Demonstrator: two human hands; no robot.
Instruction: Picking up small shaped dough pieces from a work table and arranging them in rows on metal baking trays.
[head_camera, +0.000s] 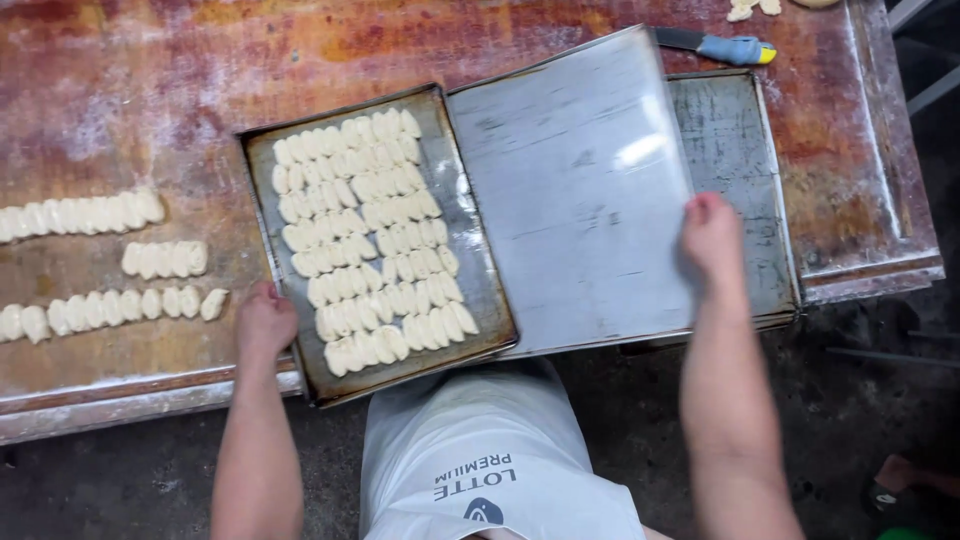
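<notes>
My left hand (264, 318) grips the near left edge of a metal baking tray (468, 190) filled with several rows of small pale dough pieces (370, 235). My right hand (711, 232) holds the right edge of a bare metal tray (570, 190), which is tilted up and overlaps the filled tray's right side. Under it lies another bare tray (735, 150) flat on the table.
The worn reddish floured table (150, 80) carries three rows of dough pieces (100, 300) at the left. A knife with a blue and yellow handle (725, 47) lies at the far right, with dough scraps (752, 8) beyond. A white apron (480, 460) shows below.
</notes>
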